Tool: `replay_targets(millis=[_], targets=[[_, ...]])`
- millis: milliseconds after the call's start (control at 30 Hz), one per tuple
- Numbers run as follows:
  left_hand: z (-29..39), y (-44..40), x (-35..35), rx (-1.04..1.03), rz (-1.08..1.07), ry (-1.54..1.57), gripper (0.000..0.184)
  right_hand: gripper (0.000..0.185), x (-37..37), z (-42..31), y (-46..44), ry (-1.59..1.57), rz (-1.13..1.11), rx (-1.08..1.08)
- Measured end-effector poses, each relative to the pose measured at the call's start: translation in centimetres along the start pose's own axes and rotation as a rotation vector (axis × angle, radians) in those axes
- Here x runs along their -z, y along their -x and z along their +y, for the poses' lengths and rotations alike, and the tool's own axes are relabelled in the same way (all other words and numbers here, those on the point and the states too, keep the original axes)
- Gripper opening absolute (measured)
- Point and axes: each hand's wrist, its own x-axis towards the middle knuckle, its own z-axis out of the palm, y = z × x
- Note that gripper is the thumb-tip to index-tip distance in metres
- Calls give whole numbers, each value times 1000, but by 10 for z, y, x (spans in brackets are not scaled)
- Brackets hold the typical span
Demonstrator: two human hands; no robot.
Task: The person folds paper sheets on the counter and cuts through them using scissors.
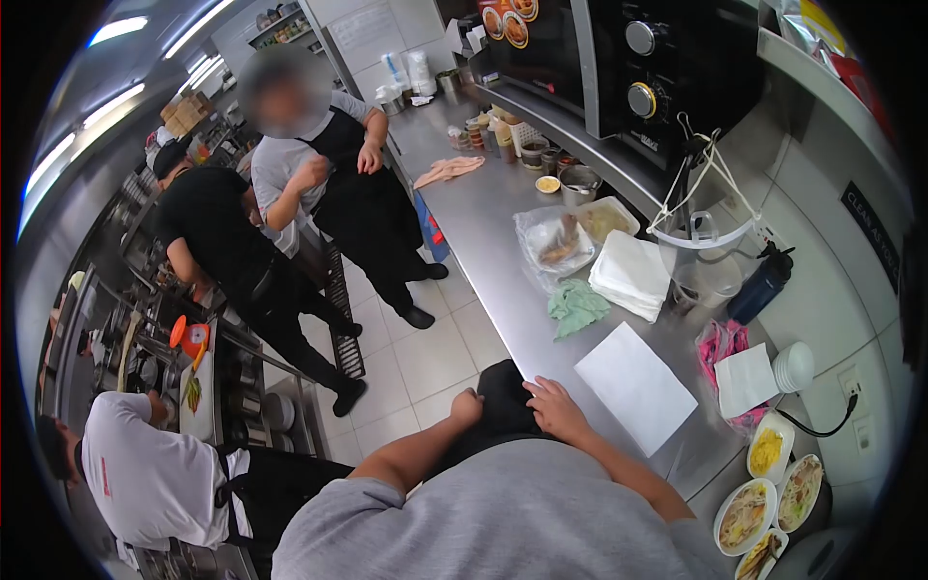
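My left hand (468, 407) is curled closed just left of the black cloth (507, 404) at my front; what it holds, if anything, is hidden. On the other side of that cloth, my right hand (557, 407) rests by the edge of the steel counter (483, 251), its fingers apart and holding nothing I can see. Nearest to it on the counter lies a blank white sheet of paper (636, 389). Beyond the sheet are a crumpled green cloth (578, 307) and a stack of white napkins (630, 274).
Plastic bags of food (556, 242), small sauce containers and a metal pot (580, 184) stand farther along the counter under a microwave (667, 77). Bowls of food (745, 515) sit at right. Three co-workers stand at left, one facing me (353, 184), near a cooking line.
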Motion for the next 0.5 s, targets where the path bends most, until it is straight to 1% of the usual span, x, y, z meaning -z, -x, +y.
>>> replay_targets(millis=[33,133,233,333,400,467,500], targets=[[12,-3,1,-12,15,22,34,19,1,1,-1,2,-3,-2],[21,-22,-5,313,-351,1178,34,20,1,-1,0,3,-12,-8],[59,5,22,513,-695,1163,33,19,-2,1,0,2,-9,-5],[48,8,-9,222,-589,256,31,19,-1,2,-1,11,-13,-1],[70,24,5,167,-900,302,25,18,3,-1,-1,21,-33,-14],[76,22,-9,223,-1006,248,23,17,2,-2,-1,4,-14,-12],[84,28,-2,322,-984,327,23,16,2,-2,-1,-5,-6,-10]])
